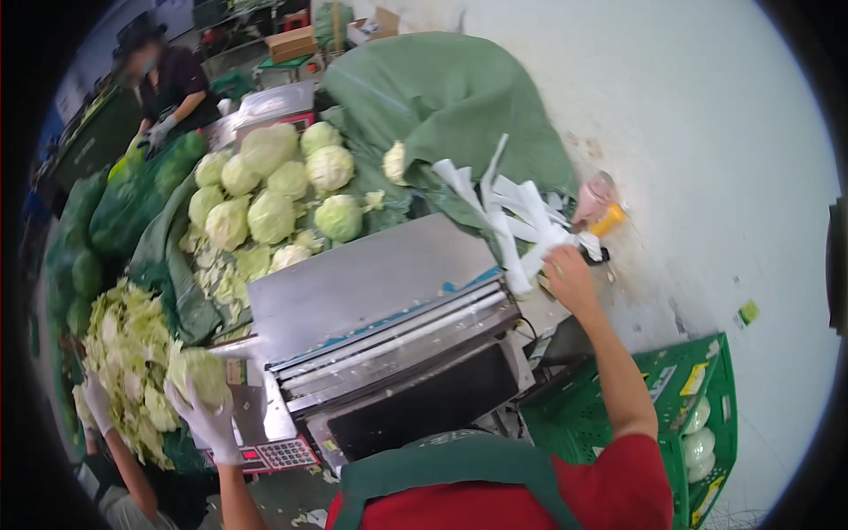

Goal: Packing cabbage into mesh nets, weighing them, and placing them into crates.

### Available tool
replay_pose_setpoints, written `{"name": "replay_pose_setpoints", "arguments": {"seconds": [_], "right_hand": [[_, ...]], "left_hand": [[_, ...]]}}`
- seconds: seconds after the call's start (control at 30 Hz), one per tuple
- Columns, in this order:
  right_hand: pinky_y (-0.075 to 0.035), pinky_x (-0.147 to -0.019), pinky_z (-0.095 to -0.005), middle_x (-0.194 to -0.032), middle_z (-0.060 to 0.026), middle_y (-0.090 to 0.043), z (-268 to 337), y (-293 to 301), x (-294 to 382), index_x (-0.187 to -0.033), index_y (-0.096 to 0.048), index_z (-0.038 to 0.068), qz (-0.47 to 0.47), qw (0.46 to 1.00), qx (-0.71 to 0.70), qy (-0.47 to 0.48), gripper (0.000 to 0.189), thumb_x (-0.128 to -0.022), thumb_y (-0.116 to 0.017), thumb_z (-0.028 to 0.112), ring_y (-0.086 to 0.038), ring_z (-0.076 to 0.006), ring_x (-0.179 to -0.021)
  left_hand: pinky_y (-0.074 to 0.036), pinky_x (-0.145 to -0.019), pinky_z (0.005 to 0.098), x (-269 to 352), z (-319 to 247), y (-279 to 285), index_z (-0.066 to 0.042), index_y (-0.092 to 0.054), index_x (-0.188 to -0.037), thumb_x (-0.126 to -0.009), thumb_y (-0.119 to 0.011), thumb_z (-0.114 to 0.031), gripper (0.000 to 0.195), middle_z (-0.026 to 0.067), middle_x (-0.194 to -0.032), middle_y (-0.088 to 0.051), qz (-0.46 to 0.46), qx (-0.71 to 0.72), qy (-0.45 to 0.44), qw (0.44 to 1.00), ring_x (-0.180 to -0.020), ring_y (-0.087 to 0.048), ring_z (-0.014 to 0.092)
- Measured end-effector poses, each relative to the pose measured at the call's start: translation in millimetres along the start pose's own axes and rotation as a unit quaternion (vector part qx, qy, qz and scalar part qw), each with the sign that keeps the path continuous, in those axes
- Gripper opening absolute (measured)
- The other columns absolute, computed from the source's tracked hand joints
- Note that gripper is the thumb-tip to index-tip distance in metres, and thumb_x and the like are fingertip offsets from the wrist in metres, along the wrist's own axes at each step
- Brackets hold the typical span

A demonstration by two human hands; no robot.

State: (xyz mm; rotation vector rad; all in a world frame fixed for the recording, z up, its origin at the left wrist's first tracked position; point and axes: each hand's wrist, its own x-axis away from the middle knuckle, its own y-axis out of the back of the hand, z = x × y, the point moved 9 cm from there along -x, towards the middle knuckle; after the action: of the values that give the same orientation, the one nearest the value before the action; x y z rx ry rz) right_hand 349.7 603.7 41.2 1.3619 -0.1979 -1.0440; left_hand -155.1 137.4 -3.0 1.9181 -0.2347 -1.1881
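My left hand (207, 424), in a white glove, holds a pale green cabbage (197, 374) from below. The cabbage is above the steel pan (255, 404) of a red digital scale (281, 456). My bare right hand (570, 281) reaches to the far right, its fingers at the ends of a bunch of white strips (520, 218). Whether the fingers grip a strip is not clear. Between my hands stands a film-wrapping machine with a steel plate (371, 271) and a roller (397, 338) along its near side.
Several cabbages (271, 217) lie on green cloth behind the machine. Stripped leaves (129, 364) pile up at left, beside a co-worker's gloved hands (99, 401). Another person (175, 86) works at the back left. A green crate (662, 397) with wrapped cabbages (699, 440) stands at lower right.
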Motion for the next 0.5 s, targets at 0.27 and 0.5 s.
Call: {"name": "replay_pose_setpoints", "arguments": {"seconds": [0.27,0.5], "right_hand": [[-0.051,-0.071,-0.04,-0.089,-0.0137,-0.065,-59,-160,-152,-0.106,-0.065,0.007,-0.026,0.995,-0.09,0.02,0.032,-0.085,-0.061,0.031,-0.062,-0.0345,-0.081],[-0.048,-0.061,-0.0473,-0.081,-0.0142,-0.062,65,-75,-185,-0.091,-0.056,0.008,-0.183,0.977,-0.039,0.1,0.011,-0.09,-0.055,0.019,-0.063,-0.0355,-0.073]], "left_hand": [[-0.021,-0.114,0.0554,25,-32,-31,-0.019,-0.037,-0.145,-0.065,-0.08,-0.025,0.091,0.0222,-0.151,-0.027,0.128,-0.126,-0.017,0.984,-0.14,-0.022,0.044],[-0.026,-0.111,0.0514,21,-70,50,-0.009,-0.046,-0.137,-0.076,-0.075,-0.024,0.069,0.0211,-0.144,-0.038,0.029,-0.108,0.057,0.992,-0.133,-0.035,0.041]]}}
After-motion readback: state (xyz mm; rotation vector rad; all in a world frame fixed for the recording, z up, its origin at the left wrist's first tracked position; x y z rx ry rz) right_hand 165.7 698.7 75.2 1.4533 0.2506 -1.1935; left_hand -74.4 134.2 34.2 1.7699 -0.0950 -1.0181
